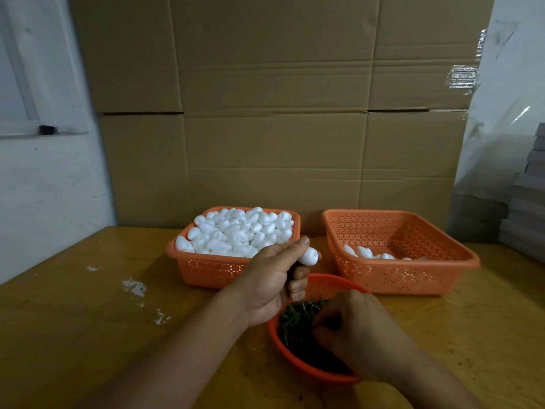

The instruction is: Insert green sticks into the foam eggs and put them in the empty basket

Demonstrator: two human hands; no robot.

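Note:
My left hand grips a white foam egg, held above the table between the two square baskets. My right hand reaches down into a round orange bowl of green sticks, fingers curled among them; whether it pinches a stick is hidden. An orange basket at the back left is heaped with foam eggs. A second orange basket at the back right holds several eggs at its near side.
Everything stands on a yellow wooden table with white foam crumbs at the left. A wall of cardboard boxes rises behind the baskets. Grey stacked sheets stand at the far right.

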